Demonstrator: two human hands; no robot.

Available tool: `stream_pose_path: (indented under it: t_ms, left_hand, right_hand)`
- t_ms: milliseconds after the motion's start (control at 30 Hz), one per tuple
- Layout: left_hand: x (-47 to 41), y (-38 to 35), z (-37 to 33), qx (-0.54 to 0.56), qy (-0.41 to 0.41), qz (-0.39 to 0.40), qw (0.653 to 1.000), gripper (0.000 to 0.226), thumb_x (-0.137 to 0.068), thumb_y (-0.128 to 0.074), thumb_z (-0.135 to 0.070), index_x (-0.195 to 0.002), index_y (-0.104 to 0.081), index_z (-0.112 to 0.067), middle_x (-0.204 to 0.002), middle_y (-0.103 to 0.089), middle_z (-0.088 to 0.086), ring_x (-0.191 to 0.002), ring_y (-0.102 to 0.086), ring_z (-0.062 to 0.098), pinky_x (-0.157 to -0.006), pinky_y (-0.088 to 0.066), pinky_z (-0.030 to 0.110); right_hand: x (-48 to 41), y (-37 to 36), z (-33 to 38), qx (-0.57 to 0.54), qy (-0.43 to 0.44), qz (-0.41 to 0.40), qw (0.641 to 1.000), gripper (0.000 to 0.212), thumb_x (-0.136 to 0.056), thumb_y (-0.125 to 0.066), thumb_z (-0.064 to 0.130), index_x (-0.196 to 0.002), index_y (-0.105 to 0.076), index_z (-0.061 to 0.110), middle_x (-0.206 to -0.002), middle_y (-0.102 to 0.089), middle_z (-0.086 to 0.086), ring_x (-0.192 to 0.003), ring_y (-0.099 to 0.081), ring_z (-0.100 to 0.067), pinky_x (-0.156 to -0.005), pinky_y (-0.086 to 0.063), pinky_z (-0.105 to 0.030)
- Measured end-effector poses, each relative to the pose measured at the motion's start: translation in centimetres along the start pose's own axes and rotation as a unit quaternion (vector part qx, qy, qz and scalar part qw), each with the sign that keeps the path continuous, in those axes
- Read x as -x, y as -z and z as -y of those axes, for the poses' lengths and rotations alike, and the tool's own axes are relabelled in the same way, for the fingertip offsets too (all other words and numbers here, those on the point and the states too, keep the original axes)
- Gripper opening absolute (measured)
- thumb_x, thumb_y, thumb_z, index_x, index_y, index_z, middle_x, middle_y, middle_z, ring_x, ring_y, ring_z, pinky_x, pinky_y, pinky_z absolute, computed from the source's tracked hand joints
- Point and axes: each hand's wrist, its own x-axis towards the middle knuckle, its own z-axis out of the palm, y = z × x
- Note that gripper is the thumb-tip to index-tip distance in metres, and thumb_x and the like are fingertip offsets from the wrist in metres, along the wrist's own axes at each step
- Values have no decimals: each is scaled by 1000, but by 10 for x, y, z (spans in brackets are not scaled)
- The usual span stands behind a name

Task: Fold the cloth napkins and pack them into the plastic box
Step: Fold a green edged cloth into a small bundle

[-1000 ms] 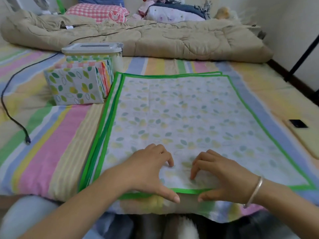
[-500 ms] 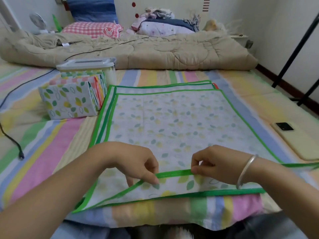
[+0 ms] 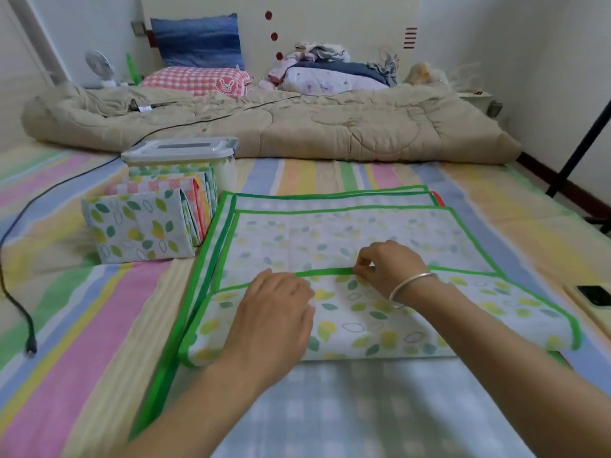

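A leaf-print napkin with green trim (image 3: 347, 239) lies on top of a stack of flat napkins on the striped bed. Its near edge is folded away from me, and the green hem runs across its middle. My right hand (image 3: 385, 264) pinches that hem. My left hand (image 3: 277, 312) holds the same edge further left, fingers curled over the folded part. To the left stand several folded napkins (image 3: 139, 228) on edge. Behind them is the clear plastic box (image 3: 185, 157) with its lid on.
A black cable (image 3: 20, 305) trails along the left of the bed. A phone (image 3: 593, 295) lies at the right edge. A rolled beige quilt (image 3: 297, 127) and pillows fill the far side. A black stand leg (image 3: 582, 147) rises at right.
Both hands took hold of the top napkin's near edge, lifted it and carried it away from me, folding the cloth over itself. My view tilted upward.
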Motion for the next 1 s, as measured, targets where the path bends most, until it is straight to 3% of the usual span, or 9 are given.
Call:
stream_pose_path:
  t_ms: [100, 267, 400, 600, 767, 833, 900, 933, 1000]
  left_hand:
    - [18, -15, 13, 15, 30, 110, 993, 61, -102, -16, -51, -137, -59, -26, -146, -53, -5, -139, -46, 16, -117, -15, 40]
    - [21, -14, 27, -18, 49, 156, 986, 74, -102, 2, -58, -148, -47, -26, -156, -40, -4, -147, -33, 15, -115, -13, 42]
    - [18, -22, 33, -5, 59, 191, 980, 99, -72, 39, -70, -158, 3, -36, -163, 16, -14, -149, 20, 5, -121, 9, 39]
    - [20, -38, 35, -13, 53, 194, 980, 84, -79, 30, -66, -156, 14, -36, -161, 28, -13, -145, 32, 5, -121, 11, 39]
    - [23, -48, 41, -2, 39, 167, 985, 77, -91, 17, -68, -158, 3, -32, -164, 16, -10, -149, 23, 6, -120, 9, 40]
    - [22, -49, 40, -3, 32, 163, 986, 78, -90, 17, -68, -157, 4, -32, -164, 18, -10, -148, 24, 4, -120, 9, 41]
    - [21, -50, 40, -6, 31, 165, 986, 81, -86, 20, -70, -157, 8, -33, -163, 21, -11, -147, 26, 3, -121, 10, 42]
    - [21, -50, 40, -6, 33, 168, 985, 82, -83, 23, -71, -156, 10, -33, -162, 23, -12, -146, 28, 2, -121, 10, 43]
    - [21, -51, 41, -7, 35, 170, 985, 83, -81, 24, -72, -155, 13, -35, -161, 25, -13, -145, 29, 1, -121, 11, 43]
  right_hand:
    - [-11, -18, 0, 8, 5, 5, 1000, 30, -100, -46, 38, -111, -66, 19, -112, -63, -3, -107, -53, -23, -80, -46, -33]
    - [-24, -35, -3, 27, 7, -16, 999, 28, -101, -43, 33, -109, -64, 16, -112, -61, -3, -108, -51, -24, -80, -44, -34]
    - [-31, -42, -9, 3, -6, -32, 999, 24, -101, -44, 29, -104, -64, 15, -104, -62, -3, -105, -50, -22, -73, -40, -31]
    - [-33, -52, -13, -24, -18, -69, 997, 22, -100, -47, 29, -106, -62, 14, -103, -60, -2, -102, -49, -21, -70, -36, -29]
    - [-9, -45, 1, -13, -36, -31, 999, 48, -97, -48, 43, -141, -40, 24, -145, -40, -2, -133, -34, -24, -105, -33, -33]
    - [14, -45, 23, -20, -23, 17, 999, 62, -95, -31, 61, -149, -27, 31, -160, -19, -1, -147, -13, -24, -119, -14, -41]
    - [43, -47, 49, -38, 12, 59, 997, 95, -73, 8, 85, -152, -13, 37, -163, 2, 4, -150, 9, -22, -119, 6, -49]
    - [55, -51, 58, -46, 28, 78, 995, 114, -57, 27, 87, -153, -9, 39, -163, 9, 6, -149, 17, -22, -117, 13, -51]
    - [70, -62, 55, -52, 46, 99, 993, 121, -48, 37, 83, -154, -4, 39, -161, 16, 6, -145, 26, -23, -112, 23, -51]
